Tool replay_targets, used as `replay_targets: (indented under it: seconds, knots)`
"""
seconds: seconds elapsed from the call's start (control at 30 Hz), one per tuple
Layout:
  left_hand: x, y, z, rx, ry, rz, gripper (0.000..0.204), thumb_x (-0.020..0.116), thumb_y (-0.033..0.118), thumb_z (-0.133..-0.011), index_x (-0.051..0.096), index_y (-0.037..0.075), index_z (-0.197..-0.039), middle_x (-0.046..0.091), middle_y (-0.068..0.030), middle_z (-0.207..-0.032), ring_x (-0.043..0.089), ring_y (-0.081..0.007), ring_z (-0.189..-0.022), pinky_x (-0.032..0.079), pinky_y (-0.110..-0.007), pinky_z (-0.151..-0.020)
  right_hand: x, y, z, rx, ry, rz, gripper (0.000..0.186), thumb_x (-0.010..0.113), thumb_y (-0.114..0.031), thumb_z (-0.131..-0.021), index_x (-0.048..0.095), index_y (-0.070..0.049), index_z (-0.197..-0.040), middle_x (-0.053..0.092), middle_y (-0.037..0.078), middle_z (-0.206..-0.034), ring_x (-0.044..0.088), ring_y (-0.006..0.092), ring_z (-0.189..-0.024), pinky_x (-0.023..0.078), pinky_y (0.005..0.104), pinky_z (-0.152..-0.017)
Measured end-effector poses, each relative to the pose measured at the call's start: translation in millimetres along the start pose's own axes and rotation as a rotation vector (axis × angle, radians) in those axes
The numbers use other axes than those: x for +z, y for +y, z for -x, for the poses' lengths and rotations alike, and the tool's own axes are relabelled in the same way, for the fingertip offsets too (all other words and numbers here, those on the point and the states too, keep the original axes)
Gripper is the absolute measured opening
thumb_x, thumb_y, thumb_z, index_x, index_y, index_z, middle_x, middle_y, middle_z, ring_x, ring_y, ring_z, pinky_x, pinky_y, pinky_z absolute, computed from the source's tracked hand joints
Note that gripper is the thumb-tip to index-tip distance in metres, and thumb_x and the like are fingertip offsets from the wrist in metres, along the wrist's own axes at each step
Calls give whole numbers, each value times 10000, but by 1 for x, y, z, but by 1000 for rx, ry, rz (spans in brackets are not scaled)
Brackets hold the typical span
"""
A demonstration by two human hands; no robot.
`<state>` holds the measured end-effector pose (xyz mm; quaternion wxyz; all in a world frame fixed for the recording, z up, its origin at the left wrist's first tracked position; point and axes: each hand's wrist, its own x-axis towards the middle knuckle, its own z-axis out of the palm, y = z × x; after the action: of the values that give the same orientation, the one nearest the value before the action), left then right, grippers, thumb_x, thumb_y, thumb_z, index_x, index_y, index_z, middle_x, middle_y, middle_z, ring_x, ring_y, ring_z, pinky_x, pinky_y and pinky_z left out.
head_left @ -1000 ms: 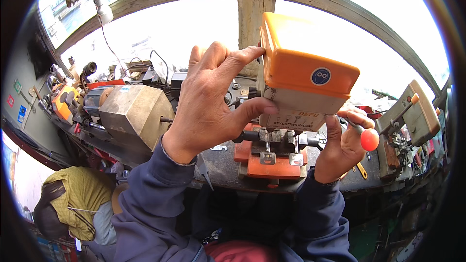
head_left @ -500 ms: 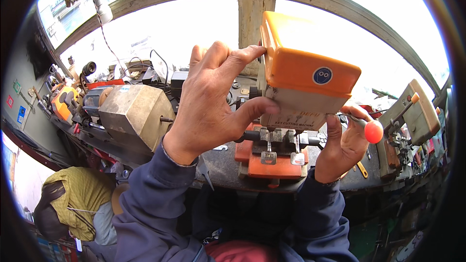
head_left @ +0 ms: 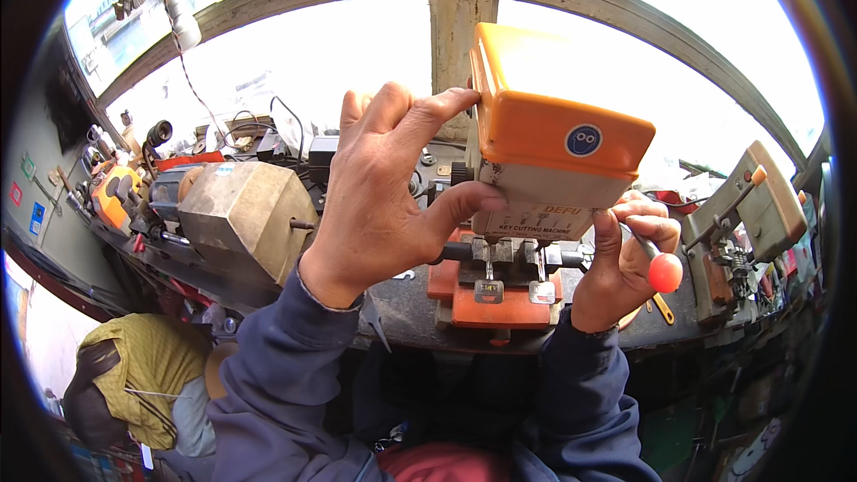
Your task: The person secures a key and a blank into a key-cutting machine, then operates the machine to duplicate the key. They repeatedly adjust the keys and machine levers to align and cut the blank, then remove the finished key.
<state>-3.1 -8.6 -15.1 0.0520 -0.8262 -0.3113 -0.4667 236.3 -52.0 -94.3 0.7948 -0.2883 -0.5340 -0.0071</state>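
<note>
An orange-and-white key cutting machine (head_left: 553,187) stands in front of me, its upper housing above a red-orange base (head_left: 500,305). Two key blanks, the left one (head_left: 488,291) and the right one (head_left: 542,292), sit side by side in its clamps, heads toward me. My left hand (head_left: 379,183) is spread against the housing's left side, index fingertip on the side and thumb on the front panel. With bent fingers my right hand (head_left: 620,259) holds the lever (head_left: 641,244), which ends in a red ball knob (head_left: 665,273). Its thumb rests near the panel's lower right corner.
A beige metal-cased machine (head_left: 241,205) is on the bench to the left, with an orange machine (head_left: 116,196) beyond it. Another key machine (head_left: 750,205) stands at the right. A yellow-handled tool (head_left: 662,308) lies near it. A yellow cloth (head_left: 147,370) hangs lower left.
The red ball knob has swung left and downward, and my right hand has shifted with it. My left hand stays at the same place on the housing. The view has shifted slightly.
</note>
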Motion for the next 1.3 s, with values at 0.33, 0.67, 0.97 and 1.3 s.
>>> replay_targets:
  seconds: [0.33, 0.67, 0.97, 1.3]
  knots:
    - [2, -1, 0, 9, 14, 10, 747, 932, 421, -792, 662, 106, -1414, 587, -70, -1015, 590, -263, -948, 371, -490, -997, -2, -2, -1, -29, -61, 65, 322, 774, 84, -948, 547, -59, -1126, 618, 86, -1125, 601, 218, -1113, 466, 422, -1073]
    - [-1, 3, -1, 0, -6, -24, 737, 933, 409, -793, 664, 105, -1408, 589, -77, -1057, 598, -279, -972, 366, -526, -1061, 2, -4, 0, 42, -3, -8, 326, 818, 52, -926, 551, -66, -1071, 659, 88, -1051, 610, 215, -1059, 476, 427, -1044]
    - [-3, 3, -3, -25, -43, -39, 753, 905, 473, -813, 658, 87, -1410, 569, -80, -1059, 577, -273, -1018, 356, -512, -1081, 0, 1, 1, 33, 10, 8, 326, 829, 56, -912, 546, -80, -1000, 667, 82, -1022, 626, 242, -1067, 504, 435, -1003]
    - [-4, 4, -2, -41, -44, -16, 774, 882, 531, -834, 655, 77, -1418, 563, -84, -1032, 568, -263, -1004, 360, -485, -1077, -23, -14, -32, 149, -298, 206, 636, 830, -29, -910, 548, 52, -1474, 641, 144, -1345, 621, 246, -1224, 479, 410, -1093]
